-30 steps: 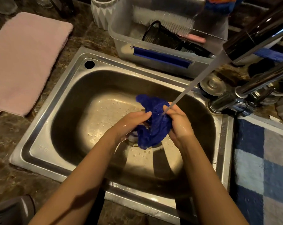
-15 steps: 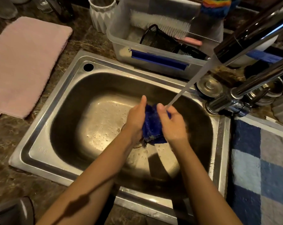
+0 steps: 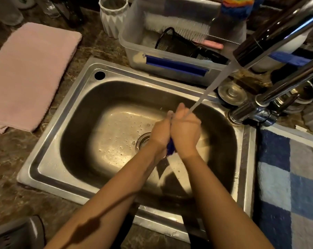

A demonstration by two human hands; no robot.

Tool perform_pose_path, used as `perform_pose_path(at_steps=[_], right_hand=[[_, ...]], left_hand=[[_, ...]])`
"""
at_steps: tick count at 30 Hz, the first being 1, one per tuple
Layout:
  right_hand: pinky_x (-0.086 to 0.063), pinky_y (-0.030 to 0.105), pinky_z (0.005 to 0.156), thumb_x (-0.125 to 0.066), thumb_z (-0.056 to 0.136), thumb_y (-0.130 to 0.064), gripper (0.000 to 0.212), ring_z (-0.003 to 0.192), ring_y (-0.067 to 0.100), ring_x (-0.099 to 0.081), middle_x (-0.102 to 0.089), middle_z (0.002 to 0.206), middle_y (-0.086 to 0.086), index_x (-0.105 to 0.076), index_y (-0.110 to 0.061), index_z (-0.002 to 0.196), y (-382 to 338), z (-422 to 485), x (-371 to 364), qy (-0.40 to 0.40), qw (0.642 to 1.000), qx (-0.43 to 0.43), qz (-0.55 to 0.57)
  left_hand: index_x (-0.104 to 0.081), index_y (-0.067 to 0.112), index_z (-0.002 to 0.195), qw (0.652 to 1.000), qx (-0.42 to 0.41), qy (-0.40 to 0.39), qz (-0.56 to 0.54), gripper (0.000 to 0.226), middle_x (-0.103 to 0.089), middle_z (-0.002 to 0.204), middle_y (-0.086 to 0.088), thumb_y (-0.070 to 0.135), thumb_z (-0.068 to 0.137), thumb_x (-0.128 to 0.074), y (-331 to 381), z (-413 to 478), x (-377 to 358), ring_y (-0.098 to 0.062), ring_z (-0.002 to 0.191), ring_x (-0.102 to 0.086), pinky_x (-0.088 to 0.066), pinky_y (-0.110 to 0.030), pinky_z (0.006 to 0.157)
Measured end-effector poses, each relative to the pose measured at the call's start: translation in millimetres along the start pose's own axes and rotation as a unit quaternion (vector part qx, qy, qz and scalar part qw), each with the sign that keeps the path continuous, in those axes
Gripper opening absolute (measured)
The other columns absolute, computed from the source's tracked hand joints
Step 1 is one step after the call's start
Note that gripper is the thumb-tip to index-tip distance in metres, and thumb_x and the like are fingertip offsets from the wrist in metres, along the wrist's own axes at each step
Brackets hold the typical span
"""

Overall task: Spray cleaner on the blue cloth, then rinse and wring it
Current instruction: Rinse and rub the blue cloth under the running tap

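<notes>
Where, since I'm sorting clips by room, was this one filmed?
Most likely a home kitchen: a stainless steel sink set in a stone counter, a running faucet above it, and a plastic bin holding a scrubbing brush behind.

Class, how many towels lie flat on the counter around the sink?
2. A pink towel lies left of the sink; a blue checked towel lies right of it. Others may lie outside the view.
</notes>
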State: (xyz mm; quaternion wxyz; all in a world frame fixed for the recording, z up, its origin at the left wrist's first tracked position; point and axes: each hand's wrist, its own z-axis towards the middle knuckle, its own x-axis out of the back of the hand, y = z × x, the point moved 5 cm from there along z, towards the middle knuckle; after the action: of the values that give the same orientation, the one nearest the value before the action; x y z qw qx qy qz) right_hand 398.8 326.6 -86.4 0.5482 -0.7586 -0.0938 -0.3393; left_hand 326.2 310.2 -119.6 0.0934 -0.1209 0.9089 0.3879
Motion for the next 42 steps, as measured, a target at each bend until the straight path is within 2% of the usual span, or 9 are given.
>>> perform_pose_path(at_steps=[4, 8, 14, 18, 24, 29, 35, 38, 42], right_hand=[[-0.048, 0.041, 0.079, -0.033, 0.099, -0.042, 0.041, 0.085, 0.026, -0.060, -0.051, 0.070, -0.002, -0.048, -0.021, 0.067, 18, 37, -1, -0.050, 0.993, -0.097, 0.050], [-0.046, 0.037, 0.087, -0.043, 0.095, -0.042, 0.023, 0.102, 0.023, -0.055, -0.052, 0.096, -0.001, -0.049, -0.022, 0.104, 30, 31, 6, -0.160, 0.984, -0.039, 0.067], [-0.040, 0.017, 0.085, -0.071, 0.079, -0.024, 0.063, 0.109, 0.011, -0.040, -0.028, 0.121, -0.005, -0.040, -0.033, 0.134, 38, 22, 30, -0.356, 0.916, 0.128, -0.136], [-0.044, 0.027, 0.093, -0.072, 0.079, -0.021, 0.028, 0.099, 0.012, -0.050, -0.042, 0.108, -0.007, -0.065, -0.018, 0.107, 49, 34, 43, -0.347, 0.893, 0.139, -0.250], [-0.035, 0.027, 0.090, -0.055, 0.089, -0.037, 0.024, 0.103, 0.010, -0.041, -0.052, 0.109, -0.007, -0.069, -0.021, 0.099, 45, 47, 49, -0.284, 0.881, 0.207, -0.317], [-0.042, 0.027, 0.070, -0.042, 0.097, -0.034, 0.034, 0.074, 0.012, -0.058, -0.063, 0.078, -0.001, -0.067, -0.017, 0.082, 39, 38, 59, -0.239, 0.960, 0.112, -0.094], [-0.047, 0.022, 0.065, -0.043, 0.097, -0.028, 0.024, 0.073, 0.010, -0.057, -0.060, 0.080, 0.001, -0.058, -0.011, 0.103, 12, 14, 46, -0.189, 0.971, 0.026, 0.142], [-0.048, 0.013, 0.065, -0.044, 0.097, -0.023, 0.021, 0.082, 0.003, -0.057, -0.059, 0.093, -0.006, -0.057, -0.017, 0.112, -9, 1, 22, -0.222, 0.962, 0.029, 0.155], [-0.050, 0.022, 0.085, -0.042, 0.098, -0.017, 0.024, 0.097, 0.008, -0.059, -0.062, 0.103, -0.003, -0.063, -0.017, 0.111, -9, -6, 10, -0.247, 0.961, 0.081, 0.096]], left_hand=[[-0.062, 0.007, 0.107, 0.999, 0.022, -0.025, 0.007, 0.041, -0.067, 0.087, -0.010, 0.042, 0.095, -0.045, -6, -11, -5, -0.023, 0.083, -0.063, -0.052, -0.038, 0.083], [-0.058, 0.013, 0.092, 0.989, -0.015, 0.042, 0.140, 0.026, -0.064, 0.086, -0.011, 0.036, 0.095, -0.048, 13, 5, 18, -0.028, 0.085, -0.064, -0.051, -0.044, 0.089], [-0.037, 0.003, 0.129, 0.947, -0.007, 0.123, 0.297, 0.057, -0.058, 0.112, -0.013, 0.028, 0.086, -0.063, 27, 25, 64, -0.020, 0.086, -0.061, -0.052, -0.029, 0.066], [-0.032, 0.021, 0.140, 0.835, -0.088, 0.037, 0.542, 0.067, -0.049, 0.134, -0.013, 0.055, 0.086, -0.054, 45, 20, 70, -0.029, 0.115, -0.053, -0.046, -0.039, 0.097], [-0.062, 0.022, 0.116, 0.649, -0.080, -0.164, 0.738, 0.043, -0.040, 0.108, -0.002, 0.049, 0.082, -0.062, 32, 14, 60, -0.018, 0.100, -0.046, -0.040, -0.027, 0.089], [-0.070, 0.012, 0.104, 0.718, -0.221, -0.083, 0.654, 0.029, -0.049, 0.120, 0.001, 0.033, 0.092, -0.054, 50, 12, 62, -0.011, 0.107, -0.044, -0.037, -0.029, 0.091], [-0.060, 0.012, 0.100, 0.981, -0.167, -0.043, 0.083, 0.017, -0.062, 0.088, -0.004, 0.018, 0.098, -0.044, 42, 16, 51, -0.016, 0.087, -0.058, -0.048, -0.027, 0.079], [-0.045, 0.000, 0.126, 0.984, -0.049, -0.063, -0.160, 0.055, -0.061, 0.118, -0.020, 0.039, 0.088, -0.058, 18, 26, 35, -0.029, 0.107, -0.061, -0.056, -0.034, 0.078], [-0.035, 0.007, 0.141, 0.985, -0.034, -0.062, -0.159, 0.085, -0.058, 0.124, -0.022, 0.041, 0.073, -0.074, 9, 28, 30, -0.025, 0.100, -0.065, -0.056, -0.033, 0.075]])
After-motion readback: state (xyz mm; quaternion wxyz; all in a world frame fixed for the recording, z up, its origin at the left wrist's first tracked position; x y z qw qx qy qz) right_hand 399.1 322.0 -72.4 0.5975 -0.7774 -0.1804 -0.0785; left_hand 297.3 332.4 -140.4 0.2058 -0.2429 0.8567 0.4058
